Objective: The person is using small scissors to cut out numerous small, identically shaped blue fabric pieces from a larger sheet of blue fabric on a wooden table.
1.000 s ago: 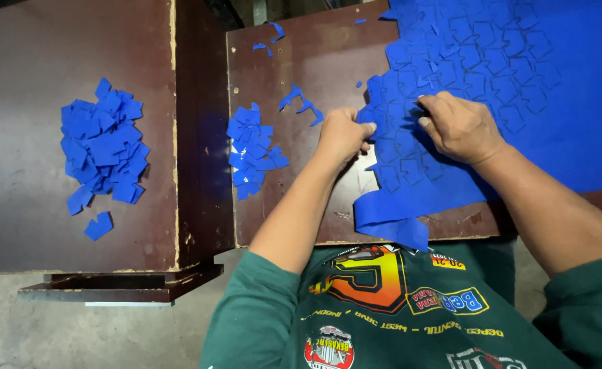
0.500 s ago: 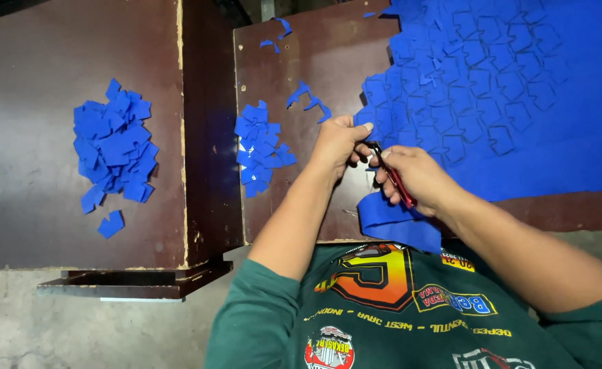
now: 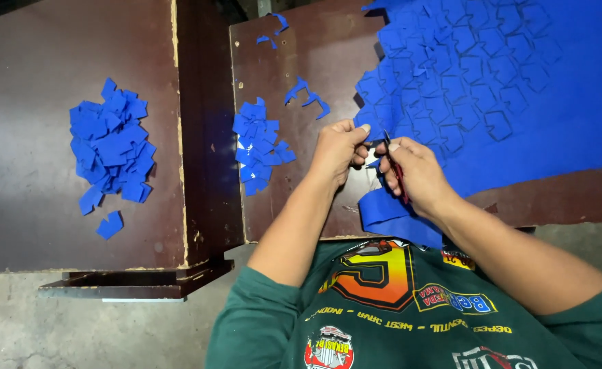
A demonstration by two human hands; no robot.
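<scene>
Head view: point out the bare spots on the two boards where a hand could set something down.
Left board: bare all around the big blue pile, widest along the near and far edges. Right board: bare between the small pile and the blue sheet, with a few stray scraps. Crowded where the left hand and right hand meet at the sheet's edge.

Two dark brown boards: left board (image 3: 34, 225), right board (image 3: 314, 48). One large blue sheet (image 3: 560, 102), scored into many small squares, over the right board's right side. Two heaps of blue cut pieces: big heap (image 3: 109, 147) mid left board, smaller heap (image 3: 258, 147) by right board's left edge. Four loose scraps near its far edge. Two hands. One red-handled cutter (image 3: 398, 174).
</scene>
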